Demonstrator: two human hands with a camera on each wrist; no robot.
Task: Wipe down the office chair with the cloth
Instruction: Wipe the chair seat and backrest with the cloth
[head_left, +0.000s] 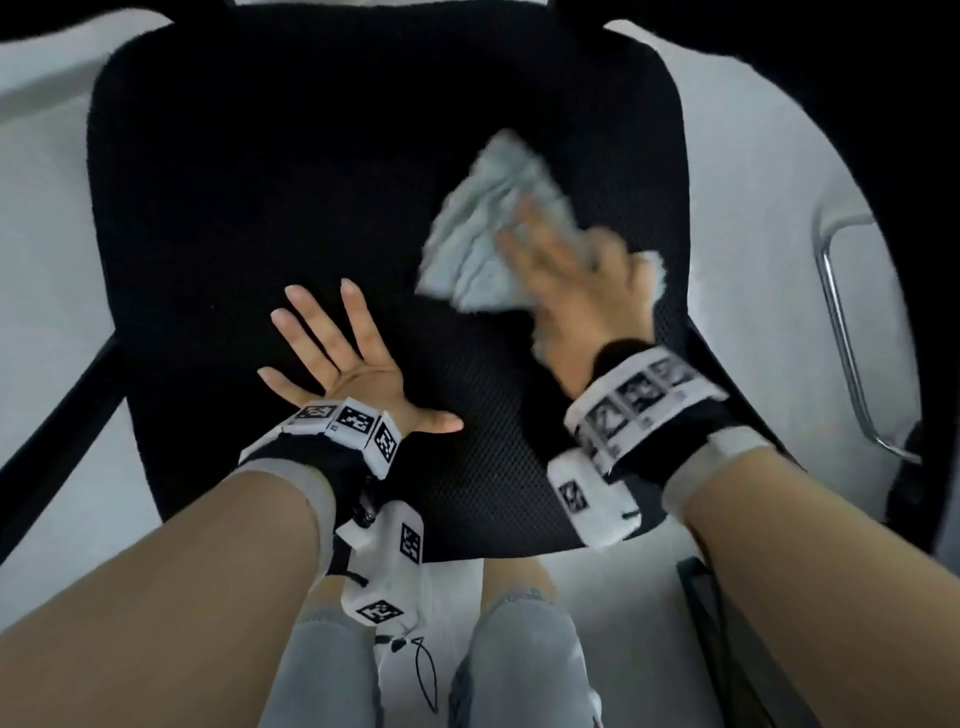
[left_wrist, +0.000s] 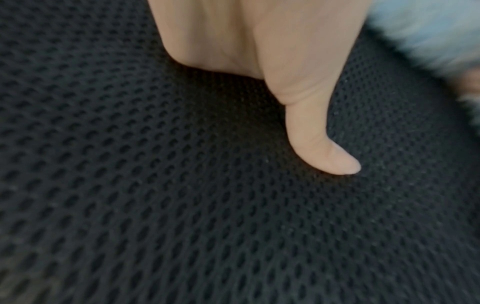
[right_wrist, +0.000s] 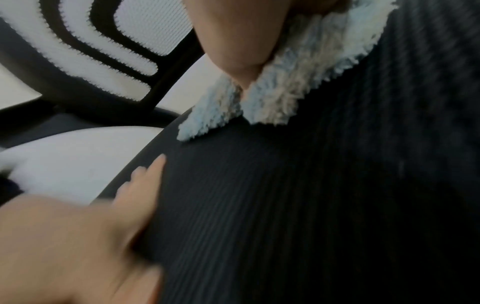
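Observation:
The office chair's black mesh seat (head_left: 311, 182) fills the head view. My left hand (head_left: 343, 358) lies flat on its front left part with the fingers spread. Its thumb (left_wrist: 311, 127) rests on the mesh (left_wrist: 155, 205). My right hand (head_left: 571, 280) presses a fluffy light blue cloth (head_left: 483, 228) onto the right half of the seat, with the fingers stretched over it. Both are blurred by motion. In the right wrist view the cloth (right_wrist: 298, 82) sticks out from under the right hand (right_wrist: 233, 30), and my left hand (right_wrist: 78, 236) shows at the lower left.
A chrome tube frame (head_left: 841, 322) stands to the right of the seat. A black chair strut (head_left: 62, 426) runs down at the left. The slotted black backrest (right_wrist: 78, 61) rises behind the seat. My knees (head_left: 322, 670) are at the seat's front edge, over a pale floor.

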